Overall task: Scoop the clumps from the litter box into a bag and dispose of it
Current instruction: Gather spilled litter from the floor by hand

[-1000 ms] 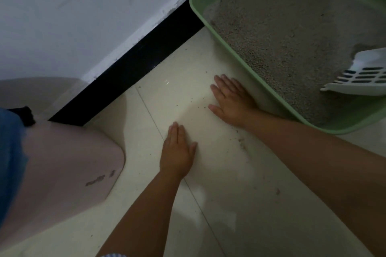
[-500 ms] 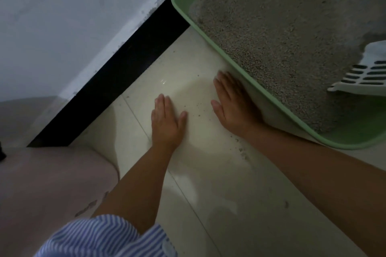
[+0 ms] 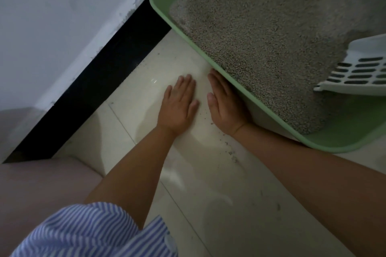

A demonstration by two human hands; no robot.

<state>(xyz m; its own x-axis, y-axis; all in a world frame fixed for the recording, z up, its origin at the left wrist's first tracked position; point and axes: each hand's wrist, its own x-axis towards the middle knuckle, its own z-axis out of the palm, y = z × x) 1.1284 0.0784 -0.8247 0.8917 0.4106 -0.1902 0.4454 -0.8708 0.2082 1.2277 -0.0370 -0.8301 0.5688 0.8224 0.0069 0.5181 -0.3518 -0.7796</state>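
Green litter box [image 3: 165, 9] just right of right hand [image 3: 226, 108]; left hand [image 3: 179, 106] beside it, both flat, empty, on floor tile [image 3: 133, 108] w/ stray grains [image 3: 228, 152].

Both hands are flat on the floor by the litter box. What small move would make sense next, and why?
Probably sweep the hands together: the left hand and right hand lie flat and empty on the floor, with spilled grains scattered between and behind them, beside the litter box.
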